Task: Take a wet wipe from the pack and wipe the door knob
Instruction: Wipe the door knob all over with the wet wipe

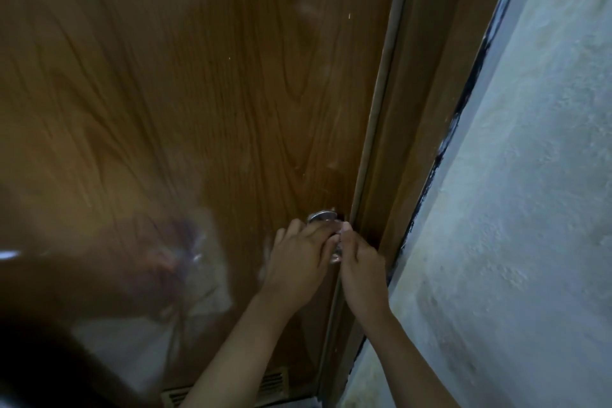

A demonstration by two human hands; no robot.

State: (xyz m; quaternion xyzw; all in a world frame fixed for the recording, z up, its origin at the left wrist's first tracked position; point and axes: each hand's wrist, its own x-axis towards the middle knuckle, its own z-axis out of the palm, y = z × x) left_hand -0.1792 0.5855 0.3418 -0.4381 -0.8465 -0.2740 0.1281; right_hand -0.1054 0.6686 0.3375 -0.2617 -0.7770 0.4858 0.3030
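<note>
place: home interior | cues: wood-grain door [198,93], rough plastered wall [530,209]

Both bare forearms reach up and forward, converging. Left hand [298,257], back toward the camera, curls its fingers [318,232] over the door knob [335,254] from the left. Right hand [359,263] grips it from the right, fingers curled and thumb raised. The two hands nearly touch.
</note>
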